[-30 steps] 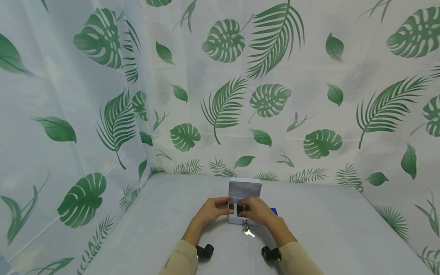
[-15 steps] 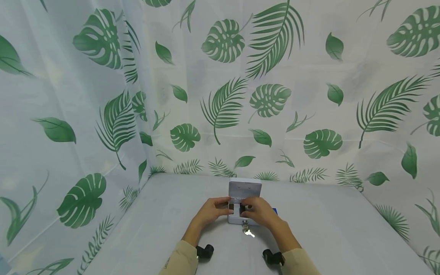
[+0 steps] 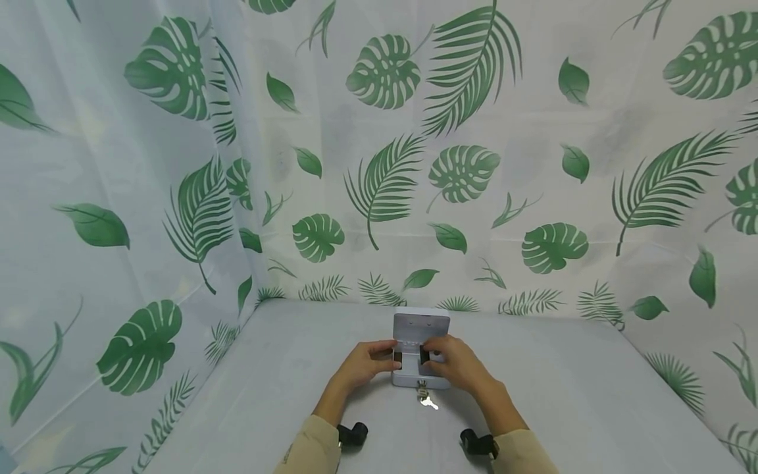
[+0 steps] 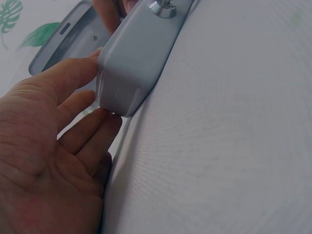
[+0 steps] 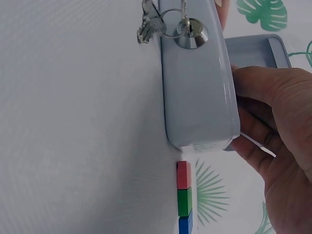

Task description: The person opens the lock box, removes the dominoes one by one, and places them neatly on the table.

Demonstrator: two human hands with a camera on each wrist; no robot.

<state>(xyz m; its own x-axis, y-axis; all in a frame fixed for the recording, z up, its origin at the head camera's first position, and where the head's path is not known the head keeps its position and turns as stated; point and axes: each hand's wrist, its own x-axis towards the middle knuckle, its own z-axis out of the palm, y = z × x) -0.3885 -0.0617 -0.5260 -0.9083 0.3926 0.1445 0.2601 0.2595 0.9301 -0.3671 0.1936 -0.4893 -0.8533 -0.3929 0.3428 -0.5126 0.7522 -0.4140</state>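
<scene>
A small grey metal cash box (image 3: 408, 380) stands on the table with its lid (image 3: 422, 328) raised at the back. Keys (image 3: 429, 403) hang on a ring from the lock (image 5: 191, 33) in its front. My left hand (image 3: 360, 363) holds the box's left end, thumb at the top rim and fingers against the end wall. Inside the box, toward the right, a dark upright piece (image 3: 424, 355) sits between the thumb and finger of my right hand (image 3: 458, 362); its kind is unclear. Another dark patch (image 3: 398, 360) shows by the left thumb.
Red (image 5: 184, 174), green (image 5: 185, 202) and blue (image 5: 185, 225) blocks lie in a row just right of the box. Black wrist cameras (image 3: 353, 434) sit on both forearms. A leaf-patterned curtain (image 3: 379, 263) borders the white table (image 3: 568, 395) at the back and sides.
My right hand has shifted to the right inside the box, and the dark piece has moved with it, baring more of the pale floor. The left hand and box have stayed put.
</scene>
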